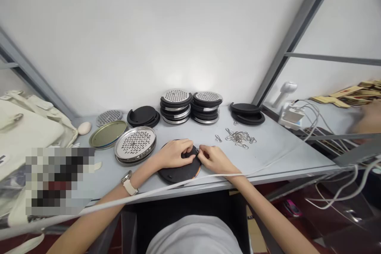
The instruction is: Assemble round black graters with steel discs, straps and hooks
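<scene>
Table (232, 158) runs across the middle of the frame, pale grey, against a white wall. Black disc (178, 172) lies flat near its front edge, just below the centre of the frame, with an orange strip showing at its lower right rim. Left hand (177, 153) rests on top of the disc, fingers bent and thumb extended toward the right. Right hand (211, 156) is at the disc's upper right edge — thumb and fingertips pinched on a small metal clip (197, 151).

Loose metal clips (240, 137) lie in a pile right of the hands, a few apart from the rest. Beyond the hands, at centre, stand two stacks side by side: left stack (176, 107) and right stack (207, 107), black rings and metal plates layered, each topped by a perforated plate. Black trays (247, 114) sit at centre right, one on another; more black discs (143, 116) lie left of the stacks. Perforated metal plate (135, 143) lies left of the left hand — overlapping a gold-coloured lid (108, 134). Wristwatch (129, 183) is on the left wrist. White cable (166, 187) crosses the lower frame, passing in front of both forearms.
</scene>
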A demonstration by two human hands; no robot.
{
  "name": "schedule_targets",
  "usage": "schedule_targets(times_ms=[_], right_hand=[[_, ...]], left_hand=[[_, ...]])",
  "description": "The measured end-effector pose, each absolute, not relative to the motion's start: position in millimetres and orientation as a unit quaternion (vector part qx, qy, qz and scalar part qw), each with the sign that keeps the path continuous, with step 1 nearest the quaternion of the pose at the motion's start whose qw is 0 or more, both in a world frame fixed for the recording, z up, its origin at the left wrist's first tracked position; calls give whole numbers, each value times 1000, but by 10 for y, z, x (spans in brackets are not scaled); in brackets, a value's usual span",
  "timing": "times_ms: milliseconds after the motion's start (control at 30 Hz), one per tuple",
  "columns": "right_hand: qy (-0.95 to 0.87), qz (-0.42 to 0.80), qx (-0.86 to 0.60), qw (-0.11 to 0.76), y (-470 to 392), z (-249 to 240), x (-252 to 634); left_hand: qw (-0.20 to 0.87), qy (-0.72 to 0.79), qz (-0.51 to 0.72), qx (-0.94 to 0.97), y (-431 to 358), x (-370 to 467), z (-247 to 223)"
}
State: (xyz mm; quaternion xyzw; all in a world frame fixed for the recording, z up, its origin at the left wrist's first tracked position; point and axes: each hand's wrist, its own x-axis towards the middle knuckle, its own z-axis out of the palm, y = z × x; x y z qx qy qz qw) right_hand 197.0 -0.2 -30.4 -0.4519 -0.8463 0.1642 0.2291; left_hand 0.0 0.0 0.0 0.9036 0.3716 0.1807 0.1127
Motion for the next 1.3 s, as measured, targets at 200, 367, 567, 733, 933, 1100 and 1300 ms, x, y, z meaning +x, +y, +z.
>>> schedule_targets(times_ms=[200,367,567,733,933,1100,1300], right_hand=[[-844,171,-447,241,-8,-300,1968],[-843,175,-449,237,-5,-296,1972],[-846,173,-451,226,4,-296,1977],[-847,169,-449,229,1,-294,1971],[-847,162,-455,222,-1,-294,1971],[-843,171,-453,234,0,-301,1978],[-842,181,-447,241,-2,-299,1978]], left_hand=[[127,373,185,900,-19,-18,28],[115,364,174,908,-32,-26,26],[146,353,183,906,-25,-28,21],[155,347,187,906,-27,-20,32],[156,355,185,903,-23,-20,25],[169,345,175,907,-12,-29,39],[188,337,190,903,-10,-35,44]])
